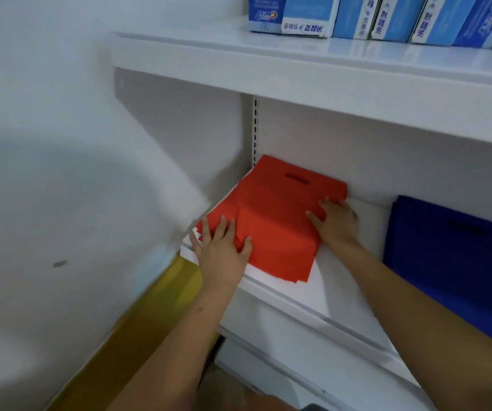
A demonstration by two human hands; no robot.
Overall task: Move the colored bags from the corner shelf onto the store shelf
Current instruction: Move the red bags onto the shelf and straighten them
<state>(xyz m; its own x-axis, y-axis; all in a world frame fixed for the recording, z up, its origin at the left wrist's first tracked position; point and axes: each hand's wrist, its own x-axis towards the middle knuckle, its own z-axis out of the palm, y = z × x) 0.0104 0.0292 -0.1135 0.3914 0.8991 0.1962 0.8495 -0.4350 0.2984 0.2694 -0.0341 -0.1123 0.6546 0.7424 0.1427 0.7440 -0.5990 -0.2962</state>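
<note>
A stack of red bags (274,215) with a cut-out handle lies flat at the left end of the white store shelf (336,295), against the back panel. My left hand (221,247) rests on the stack's near left corner with fingers spread and straight. My right hand (336,221) presses flat on the stack's right edge. A stack of blue bags (452,247) lies on the same shelf to the right, partly behind my right forearm.
A white wall stands close on the left, with a yellow band (161,304) at its foot. The shelf above (298,66) carries several blue toothpaste boxes (387,16). Bare shelf surface shows between the red and blue stacks.
</note>
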